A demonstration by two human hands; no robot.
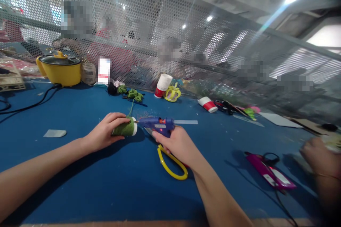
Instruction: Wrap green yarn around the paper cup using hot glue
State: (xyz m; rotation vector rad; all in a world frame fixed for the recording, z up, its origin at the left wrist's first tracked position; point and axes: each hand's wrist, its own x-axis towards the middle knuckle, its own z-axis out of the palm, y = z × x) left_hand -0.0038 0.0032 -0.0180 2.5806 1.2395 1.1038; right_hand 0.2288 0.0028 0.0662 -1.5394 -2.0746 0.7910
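Observation:
My left hand is wrapped round a paper cup covered with green yarn, which lies on its side with its white rim to the right. A green strand runs from the cup back to a green yarn bundle. My right hand grips a blue glue gun, its nozzle at the cup's rim end and a clear glue stick out of its back. Yellow-handled scissors lie beneath the gun and my right hand, their blades partly hidden.
At the back stand a yellow pot, a phone, stacked cups and a small yellow basket. A purple glue gun lies on the right, near another person's hand. A mesh partition rises behind the blue table.

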